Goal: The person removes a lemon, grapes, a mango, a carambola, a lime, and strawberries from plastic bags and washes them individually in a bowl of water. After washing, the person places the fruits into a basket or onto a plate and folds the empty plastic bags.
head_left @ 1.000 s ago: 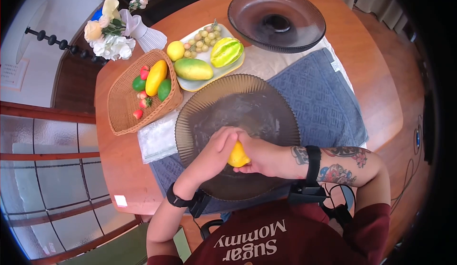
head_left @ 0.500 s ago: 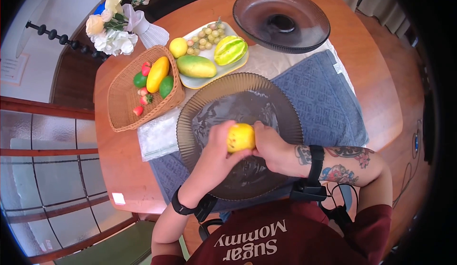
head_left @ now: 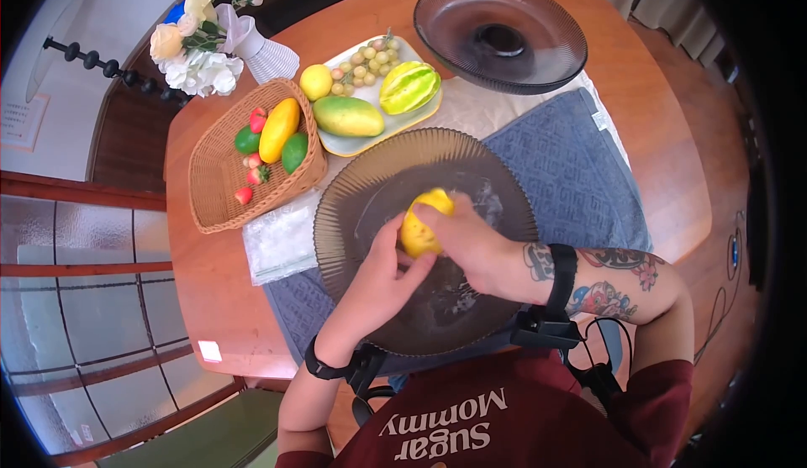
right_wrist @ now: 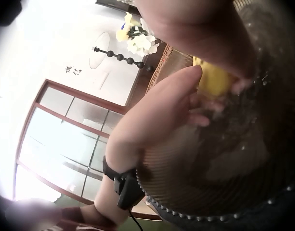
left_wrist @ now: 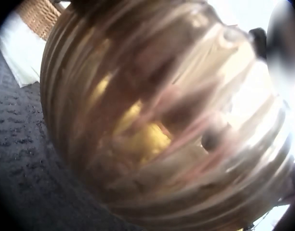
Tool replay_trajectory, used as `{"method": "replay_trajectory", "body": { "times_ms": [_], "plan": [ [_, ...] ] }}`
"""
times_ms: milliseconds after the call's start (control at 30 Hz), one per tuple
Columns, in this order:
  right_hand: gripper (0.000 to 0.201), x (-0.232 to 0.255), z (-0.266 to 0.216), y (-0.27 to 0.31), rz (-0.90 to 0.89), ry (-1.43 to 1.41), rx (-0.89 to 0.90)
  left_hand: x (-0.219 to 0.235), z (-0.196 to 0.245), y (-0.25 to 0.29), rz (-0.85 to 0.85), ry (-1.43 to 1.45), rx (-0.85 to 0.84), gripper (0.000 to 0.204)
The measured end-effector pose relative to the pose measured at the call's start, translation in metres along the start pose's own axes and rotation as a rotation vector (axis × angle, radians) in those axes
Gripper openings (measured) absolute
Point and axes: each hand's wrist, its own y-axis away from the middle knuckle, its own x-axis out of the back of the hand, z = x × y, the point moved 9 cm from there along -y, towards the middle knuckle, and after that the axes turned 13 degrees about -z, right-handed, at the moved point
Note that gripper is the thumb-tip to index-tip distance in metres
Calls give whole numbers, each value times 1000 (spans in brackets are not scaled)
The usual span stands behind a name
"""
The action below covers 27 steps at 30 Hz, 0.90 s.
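Observation:
A yellow fruit with dark specks (head_left: 422, 231) is held in both hands over a ribbed, smoky glass bowl (head_left: 351, 191) with water in it. My right hand (head_left: 472, 237) grips the fruit from the right, its thumb across the top. On the other side my left hand (head_left: 385, 268) cups the fruit with fingers and thumb. In the right wrist view, the yellow fruit (right_wrist: 214, 81) shows between the hands, partly covered by the right one. The left wrist view looks through the bowl's ribbed wall (left_wrist: 75, 139), which blurs the fruit and fingers.
Left of the bowl stands a wicker basket (head_left: 214, 178) with a mango, strawberries and green fruits. A tray (head_left: 412, 119) behind holds grapes, a lemon and more fruit. An amber-grey glass dish (head_left: 538, 44) sits back right, and a blue towel (head_left: 563, 165) lies under the bowl.
The hands have parted from being clasped around the fruit and turned it between them. Fruit and right hand have moved slightly farther from the body, with the right thumb now on top.

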Motion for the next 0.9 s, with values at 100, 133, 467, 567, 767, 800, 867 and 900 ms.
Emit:
{"method": "replay_trajectory", "body": {
  "times_ms": [100, 133, 467, 567, 767, 800, 867, 900],
  "plan": [
    [70, 23, -27, 1, 245, 200, 238, -7, -42, 3, -181, 338, 337, 32],
    [70, 24, -24, 1, 245, 201, 237, -7, -42, 3, -180, 339, 338, 32],
    [76, 6, 3, 6, 131, 253, -65, -2, -37, 0, -115, 171, 397, 41],
    [51, -7, -1, -2, -46, 172, 5, -5, -38, 2, -126, 344, 399, 46],
    [35, -14, -14, 6, -199, 151, -54, -3, -33, -1, -87, 476, 335, 51],
    [36, -10, -11, 2, -200, 206, -71, 2, -33, -1, -37, 383, 311, 52],
    [34, 6, -6, -21, 42, 171, 77, 3, -30, 1, -44, 314, 358, 52],
    [32, 19, -13, -21, 285, 134, 227, 4, -29, 2, -52, 242, 403, 53]
  ]
}}
